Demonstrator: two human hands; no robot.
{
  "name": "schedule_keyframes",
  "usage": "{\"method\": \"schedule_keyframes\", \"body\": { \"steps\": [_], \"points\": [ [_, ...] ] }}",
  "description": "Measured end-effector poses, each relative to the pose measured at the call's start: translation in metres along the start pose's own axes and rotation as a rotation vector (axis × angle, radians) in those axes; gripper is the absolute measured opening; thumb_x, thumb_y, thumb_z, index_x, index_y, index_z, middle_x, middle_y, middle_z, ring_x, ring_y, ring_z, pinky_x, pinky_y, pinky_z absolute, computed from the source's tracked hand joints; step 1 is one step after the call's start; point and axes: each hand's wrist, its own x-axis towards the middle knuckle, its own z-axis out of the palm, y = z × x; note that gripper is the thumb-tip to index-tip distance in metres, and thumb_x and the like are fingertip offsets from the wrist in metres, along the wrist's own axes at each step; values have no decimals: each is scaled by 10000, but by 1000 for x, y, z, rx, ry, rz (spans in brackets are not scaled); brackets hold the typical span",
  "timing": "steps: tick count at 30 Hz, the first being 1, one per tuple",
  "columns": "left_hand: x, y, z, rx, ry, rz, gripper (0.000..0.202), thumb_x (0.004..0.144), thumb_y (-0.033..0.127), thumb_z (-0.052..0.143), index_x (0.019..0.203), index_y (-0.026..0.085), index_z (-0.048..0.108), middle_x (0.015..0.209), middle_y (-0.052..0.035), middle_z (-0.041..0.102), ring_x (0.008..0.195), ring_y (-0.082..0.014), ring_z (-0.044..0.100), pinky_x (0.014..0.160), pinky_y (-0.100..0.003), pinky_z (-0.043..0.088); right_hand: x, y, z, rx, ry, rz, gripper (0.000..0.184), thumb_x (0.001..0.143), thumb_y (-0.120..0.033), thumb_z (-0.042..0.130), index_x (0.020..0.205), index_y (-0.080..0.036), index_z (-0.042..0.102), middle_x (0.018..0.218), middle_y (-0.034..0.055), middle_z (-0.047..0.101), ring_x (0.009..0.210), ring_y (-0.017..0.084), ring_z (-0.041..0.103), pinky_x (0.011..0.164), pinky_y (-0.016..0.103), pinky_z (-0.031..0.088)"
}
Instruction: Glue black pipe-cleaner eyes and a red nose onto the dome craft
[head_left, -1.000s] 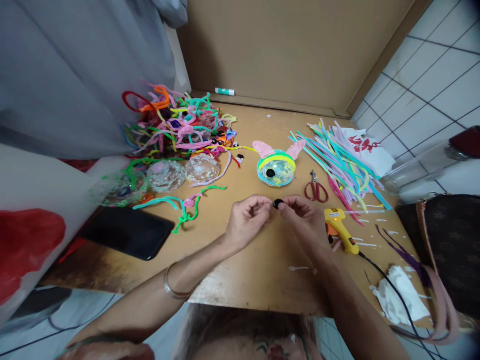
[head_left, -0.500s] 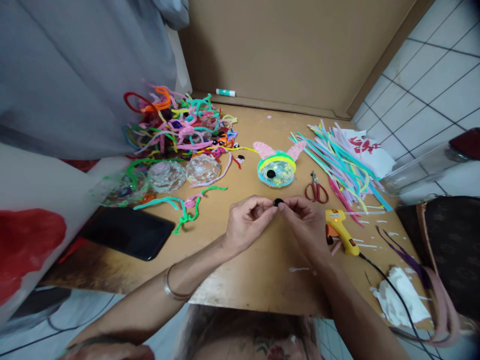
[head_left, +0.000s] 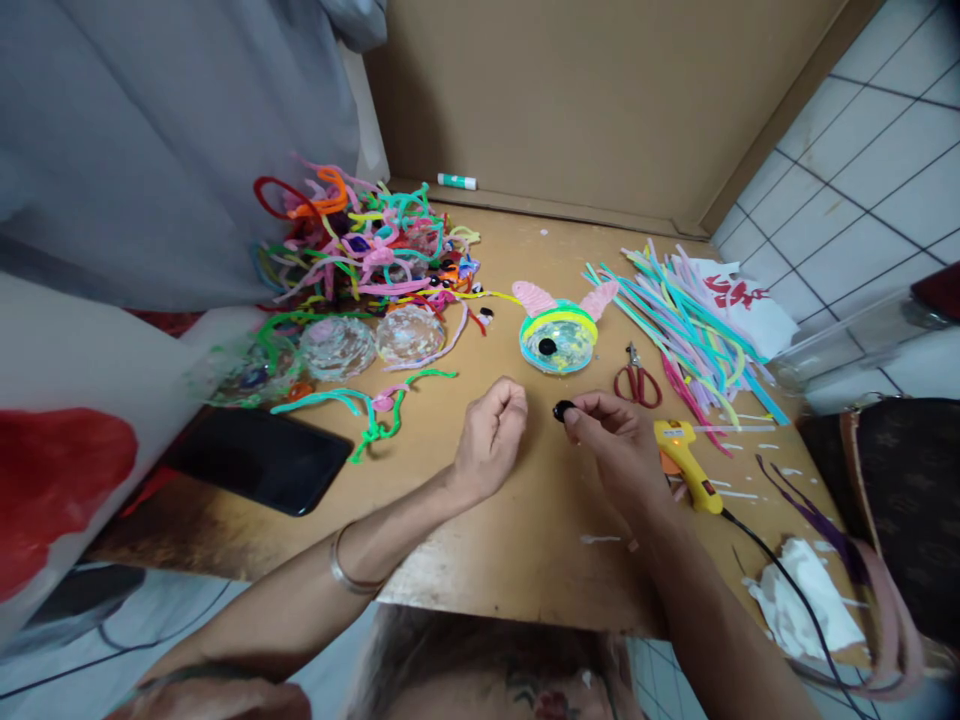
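Between the thumb and finger of my right hand (head_left: 616, 440) is a small black disc (head_left: 562, 410), held above the table. My left hand (head_left: 489, 438) is closed a little to the left of it, apart from the disc; what its fingers hold, if anything, is hidden. Beyond both hands sits a round craft animal head (head_left: 574, 353) with pink pipe-cleaner ears, a green and yellow band, and one similar black disc (head_left: 548, 347) on its front. Red-handled scissors (head_left: 637, 383) and a yellow hot glue gun (head_left: 686, 465) lie near my right hand.
A tangle of coloured pipe cleaners (head_left: 367, 250) and clear glue-smeared domes (head_left: 410, 336) fill the left, with a black phone (head_left: 266, 460) in front. Straight pipe cleaners (head_left: 682, 310) lie at right. A glue stick (head_left: 457, 181), crumpled tissue (head_left: 806, 600) and brown bag (head_left: 892, 500) are around the edges.
My hands have parted. The left has drawn slightly left and closed, letting go of the black disc, which stays in my right hand. The view has shifted slightly.
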Motion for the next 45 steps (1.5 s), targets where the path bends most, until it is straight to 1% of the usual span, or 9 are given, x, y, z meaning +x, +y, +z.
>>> {"method": "schedule_keyframes", "body": {
  "steps": [3, 5, 10, 13, 16, 22, 27, 38, 45],
  "points": [
    [1, 0, 0, 30, 9, -37, 395, 923, 395, 380, 588, 187, 392, 530, 39, 375, 504, -90, 364, 510, -242, 301, 1, -2, -1, 54, -43, 24, 166, 654, -336, 675, 642, -178, 623, 517, -38, 520, 495, 84, 420, 494, 222, 339],
    [2, 2, 0, 3, 11, -59, 395, 892, 420, 463, 585, 172, 446, 533, 36, 407, 509, -84, 369, 511, -236, 307, 1, -2, -2, 72, -73, 36, 171, 667, -340, 676, 641, -179, 623, 522, -35, 523, 503, 85, 421, 503, 225, 341],
    [4, 4, 2, -218, -70, -105, 298, 835, 406, 581, 969, 151, 657, 716, -12, 605, 599, -99, 504, 579, -234, 407, 1, 2, -4, 48, -102, 15, 175, 703, -344, 680, 661, -178, 645, 557, -32, 537, 527, 84, 430, 520, 221, 345],
    [4, 3, 2, -194, -107, -60, 241, 811, 359, 623, 872, 146, 716, 708, -32, 643, 594, -100, 524, 583, -235, 421, 2, 3, -5, 19, -123, -8, 173, 708, -345, 684, 678, -176, 660, 573, -31, 550, 534, 86, 445, 529, 220, 357],
    [5, 2, 3, -166, -62, -42, 195, 792, 325, 649, 824, 152, 733, 670, -26, 651, 560, -88, 513, 550, -218, 408, 2, 3, -7, -37, -129, -29, 207, 749, -367, 660, 679, -172, 652, 582, -28, 549, 552, 89, 461, 543, 220, 366],
    [6, 3, 6, -240, 2, -203, 261, 730, 387, 687, 745, 127, 708, 529, 10, 569, 443, -63, 436, 446, -202, 341, -1, 2, -7, -178, -73, -98, 239, 811, -386, 599, 726, -164, 631, 603, -21, 530, 573, 100, 448, 544, 228, 350],
    [7, 5, 6, -263, -2, -244, 280, 698, 402, 709, 734, 126, 693, 524, 13, 565, 448, -63, 441, 447, -199, 338, -2, -1, -4, -244, -57, -128, 230, 809, -377, 579, 732, -164, 621, 599, -20, 516, 554, 102, 432, 527, 230, 336],
    [6, 5, 7, -239, 19, -239, 266, 687, 382, 709, 664, 127, 636, 481, 43, 511, 434, -44, 381, 441, -187, 282, -3, 1, 1, -243, -22, -189, 167, 796, -309, 585, 730, -163, 630, 607, -20, 568, 561, 105, 479, 534, 226, 363],
    [5, 6, 7, -278, 0, -296, 278, 701, 397, 705, 680, 130, 635, 485, 27, 538, 450, -63, 435, 464, -199, 334, -3, 4, 5, -190, -5, -171, 145, 774, -306, 602, 722, -175, 637, 648, -2, 614, 602, 120, 521, 571, 237, 409]
  ]
}}
